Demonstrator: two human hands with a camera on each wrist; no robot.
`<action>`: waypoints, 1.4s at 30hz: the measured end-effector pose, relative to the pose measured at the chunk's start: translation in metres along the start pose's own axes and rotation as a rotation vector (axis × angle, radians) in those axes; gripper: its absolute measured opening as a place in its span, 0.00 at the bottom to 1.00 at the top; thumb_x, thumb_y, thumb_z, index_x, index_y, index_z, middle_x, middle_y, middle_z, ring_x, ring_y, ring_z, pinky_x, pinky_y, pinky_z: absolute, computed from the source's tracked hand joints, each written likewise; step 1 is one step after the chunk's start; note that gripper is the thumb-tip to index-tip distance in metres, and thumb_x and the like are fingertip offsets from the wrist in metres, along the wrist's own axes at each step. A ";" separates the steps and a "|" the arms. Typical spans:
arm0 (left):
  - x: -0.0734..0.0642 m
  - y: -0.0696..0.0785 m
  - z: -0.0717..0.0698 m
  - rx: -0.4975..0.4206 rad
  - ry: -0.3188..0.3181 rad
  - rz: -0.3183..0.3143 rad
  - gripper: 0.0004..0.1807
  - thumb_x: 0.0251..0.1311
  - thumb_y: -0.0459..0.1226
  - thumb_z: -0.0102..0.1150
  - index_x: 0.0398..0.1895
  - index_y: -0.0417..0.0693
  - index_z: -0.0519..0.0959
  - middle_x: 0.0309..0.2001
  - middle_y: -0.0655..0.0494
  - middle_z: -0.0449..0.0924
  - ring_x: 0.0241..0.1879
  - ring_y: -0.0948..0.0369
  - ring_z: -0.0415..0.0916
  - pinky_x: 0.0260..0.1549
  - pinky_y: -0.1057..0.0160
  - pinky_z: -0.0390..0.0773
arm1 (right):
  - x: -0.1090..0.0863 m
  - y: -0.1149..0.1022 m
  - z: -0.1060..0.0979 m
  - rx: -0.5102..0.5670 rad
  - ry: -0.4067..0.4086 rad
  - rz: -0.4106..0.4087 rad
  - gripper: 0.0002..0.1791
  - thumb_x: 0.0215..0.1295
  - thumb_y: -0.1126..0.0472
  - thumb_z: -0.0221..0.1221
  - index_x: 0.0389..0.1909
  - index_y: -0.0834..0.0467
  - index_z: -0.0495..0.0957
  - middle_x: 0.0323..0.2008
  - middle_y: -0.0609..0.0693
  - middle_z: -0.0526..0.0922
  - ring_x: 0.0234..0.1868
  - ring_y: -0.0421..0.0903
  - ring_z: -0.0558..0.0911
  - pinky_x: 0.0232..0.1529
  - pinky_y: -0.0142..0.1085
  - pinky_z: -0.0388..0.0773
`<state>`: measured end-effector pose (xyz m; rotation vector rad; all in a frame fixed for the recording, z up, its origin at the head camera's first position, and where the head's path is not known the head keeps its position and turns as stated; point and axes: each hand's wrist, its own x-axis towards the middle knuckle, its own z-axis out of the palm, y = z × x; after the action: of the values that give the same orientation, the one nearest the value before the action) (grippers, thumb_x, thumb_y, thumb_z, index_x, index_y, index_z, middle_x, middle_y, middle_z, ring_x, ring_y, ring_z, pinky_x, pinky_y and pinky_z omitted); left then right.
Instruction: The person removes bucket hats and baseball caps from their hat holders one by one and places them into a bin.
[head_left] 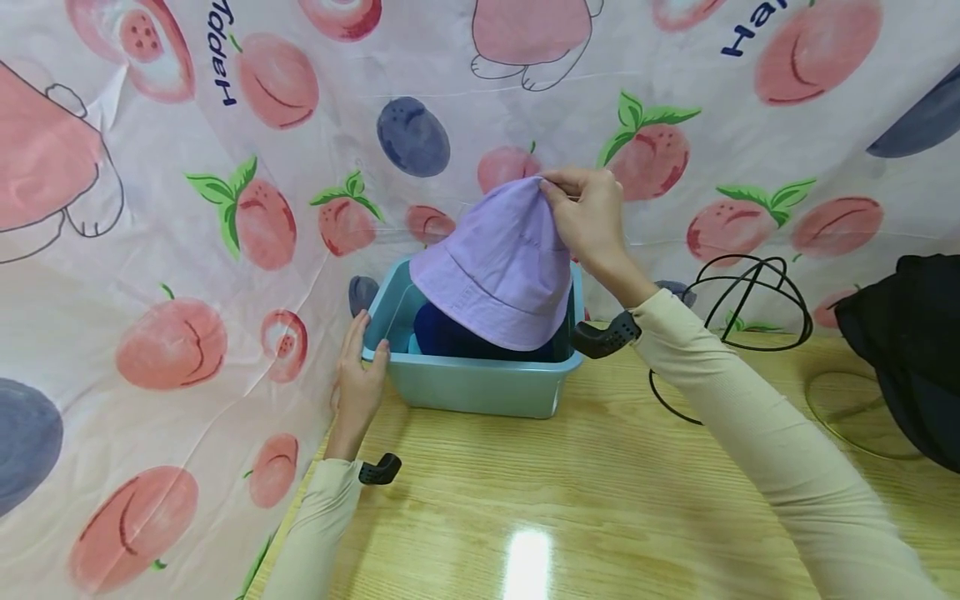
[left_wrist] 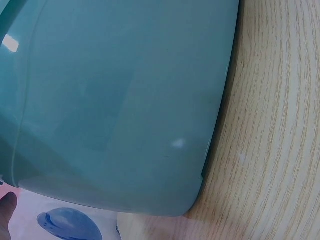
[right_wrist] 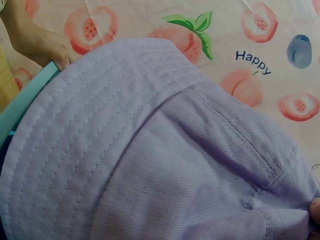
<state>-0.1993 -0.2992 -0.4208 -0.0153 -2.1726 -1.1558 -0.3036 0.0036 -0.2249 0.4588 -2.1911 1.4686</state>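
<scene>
Right grip [head_left: 592, 214] pinches the lilac hat [head_left: 498, 262]; left grip [head_left: 360, 385], outspread, touches the bin [head_left: 480, 387].

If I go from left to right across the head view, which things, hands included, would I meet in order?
Left hand, lavender bucket hat, right hand, black wire frame, black fabric item.

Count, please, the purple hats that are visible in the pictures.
1: the purple hat, pinched at its crown by the right hand, over the blue basin. More may be hidden inside the basin.
</scene>
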 end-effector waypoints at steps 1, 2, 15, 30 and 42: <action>0.000 0.000 0.000 -0.003 0.000 0.001 0.30 0.63 0.40 0.52 0.68 0.41 0.64 0.69 0.55 0.60 0.69 0.60 0.53 0.65 0.51 0.54 | -0.001 0.001 0.002 0.004 0.003 0.001 0.10 0.63 0.63 0.59 0.42 0.60 0.85 0.40 0.53 0.85 0.43 0.40 0.83 0.44 0.31 0.77; 0.000 0.000 0.000 -0.005 0.001 0.002 0.30 0.63 0.40 0.52 0.68 0.41 0.64 0.69 0.55 0.60 0.69 0.60 0.53 0.65 0.51 0.54 | -0.001 0.002 0.005 0.009 0.008 0.000 0.10 0.63 0.64 0.59 0.42 0.60 0.85 0.40 0.53 0.85 0.43 0.40 0.83 0.44 0.31 0.77; 0.001 -0.001 0.004 -0.017 0.014 0.017 0.29 0.63 0.39 0.53 0.68 0.41 0.64 0.69 0.53 0.61 0.68 0.61 0.54 0.65 0.52 0.54 | -0.007 0.021 0.027 0.029 0.060 0.034 0.09 0.62 0.66 0.59 0.39 0.62 0.86 0.37 0.54 0.86 0.40 0.42 0.84 0.38 0.29 0.76; 0.001 0.002 0.002 -0.027 0.008 0.004 0.30 0.63 0.41 0.52 0.68 0.42 0.64 0.69 0.54 0.60 0.68 0.61 0.54 0.65 0.49 0.54 | -0.011 0.042 0.049 -0.058 0.059 0.050 0.09 0.62 0.65 0.59 0.39 0.61 0.86 0.36 0.53 0.86 0.40 0.44 0.84 0.42 0.36 0.76; -0.001 0.000 0.001 -0.030 0.005 -0.003 0.29 0.64 0.40 0.52 0.68 0.42 0.63 0.69 0.59 0.59 0.69 0.61 0.53 0.65 0.50 0.54 | -0.016 0.049 0.075 -0.081 -0.113 0.031 0.11 0.61 0.70 0.56 0.40 0.66 0.84 0.40 0.57 0.85 0.46 0.49 0.82 0.49 0.40 0.74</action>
<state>-0.1990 -0.2984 -0.4219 -0.0226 -2.1517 -1.1891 -0.3289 -0.0471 -0.2960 0.4926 -2.3463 1.3943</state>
